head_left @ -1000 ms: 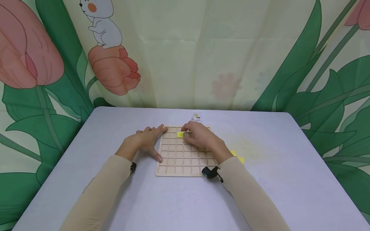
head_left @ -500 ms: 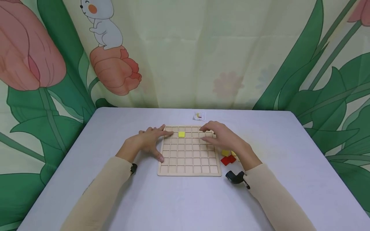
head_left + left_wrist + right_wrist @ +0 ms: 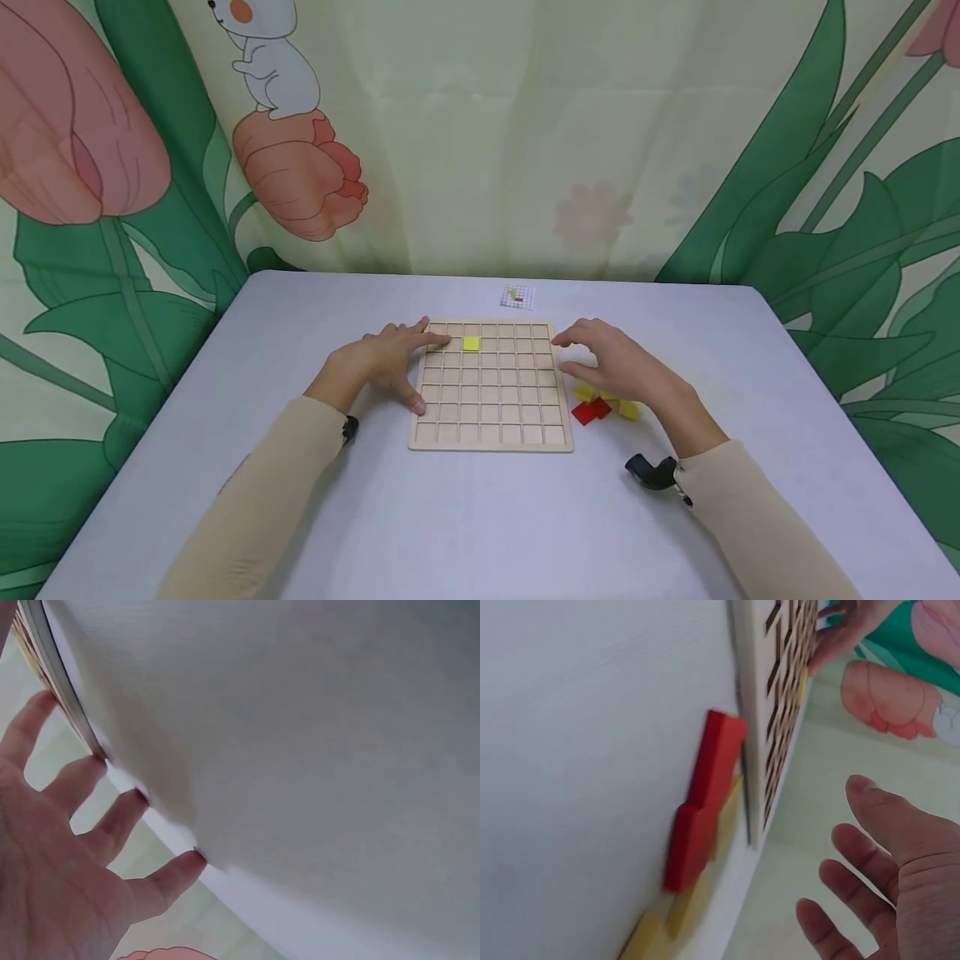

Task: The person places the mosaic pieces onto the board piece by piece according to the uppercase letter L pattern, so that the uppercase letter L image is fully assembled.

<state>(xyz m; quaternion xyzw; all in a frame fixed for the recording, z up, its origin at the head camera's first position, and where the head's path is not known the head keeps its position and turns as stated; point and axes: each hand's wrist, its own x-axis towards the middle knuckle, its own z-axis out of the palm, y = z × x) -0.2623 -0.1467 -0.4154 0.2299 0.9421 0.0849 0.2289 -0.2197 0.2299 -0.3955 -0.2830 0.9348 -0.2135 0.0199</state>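
A square wooden grid board (image 3: pixel 491 400) lies on the white table, with one yellow tile (image 3: pixel 471 343) in a cell of its upper left area. My left hand (image 3: pixel 382 362) rests spread along the board's left edge, thumb at the side and index finger over the top left corner. In the left wrist view, other fingertips (image 3: pixel 193 859) touch the table. My right hand (image 3: pixel 611 358) hovers just beyond the board's right edge, fingers loosely bent and nothing between them. Below it lie red tiles (image 3: pixel 592 411) and several yellow tiles (image 3: pixel 628 409), partly hidden by the hand in the head view.
A small printed grid card (image 3: pixel 517 297) with coloured squares lies behind the board near the table's back edge. A curtain (image 3: pixel 480 167) with flowers and a white animal hangs behind the table (image 3: pixel 480 525). A black wrist device (image 3: pixel 651 472) sits at the right cuff.
My right hand has moved right, off the board from near the yellow tile to above the loose tiles, uncovering the red ones. My left hand stays at the board's left edge.
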